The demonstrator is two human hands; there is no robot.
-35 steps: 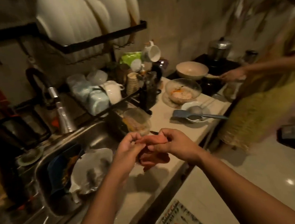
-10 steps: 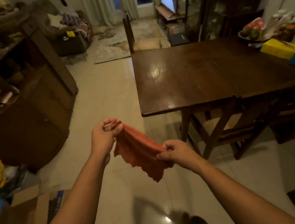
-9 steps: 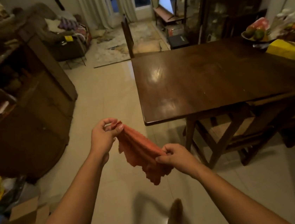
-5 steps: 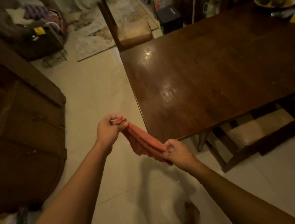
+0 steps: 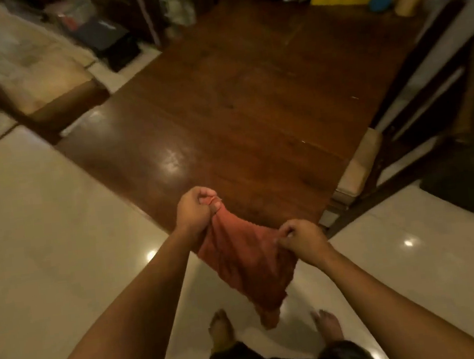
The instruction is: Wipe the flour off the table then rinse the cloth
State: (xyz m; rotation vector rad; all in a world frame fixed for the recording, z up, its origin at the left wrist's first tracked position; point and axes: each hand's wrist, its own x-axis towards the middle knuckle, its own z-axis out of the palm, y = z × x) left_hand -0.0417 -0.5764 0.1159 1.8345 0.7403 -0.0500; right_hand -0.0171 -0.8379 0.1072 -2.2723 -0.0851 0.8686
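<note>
At the left, the left hand (image 5: pixel 195 211) is seen curled tight round a bunched corner of the cloth (image 5: pixel 246 262), just above the near edge of the table (image 5: pixel 236 105). From there the cloth is stretched down and to the right, and its other upper corner is pinched between thumb and fingers of the right hand (image 5: pixel 303 238), which is held lower and nearer the body. The cloth is thus carried in the air between both hands and is not laid on the wood; its loose end hangs toward the floor between the bare feet. The held edge runs on a slant from upper left to lower right, while the long axis is judged to fall from that edge to the hanging tip.

The cloth is taken to be light, soft and limp, so it can be folded or bunched freely and is unlikely to be harmed. For wiping, it would best be gathered into a flat pad under one palm rather than held by its corners. No flour can be made out on the dark tabletop in this dim light. At the far right, a cushioned chair (image 5: pixel 358 165) is tucked against the table.
</note>
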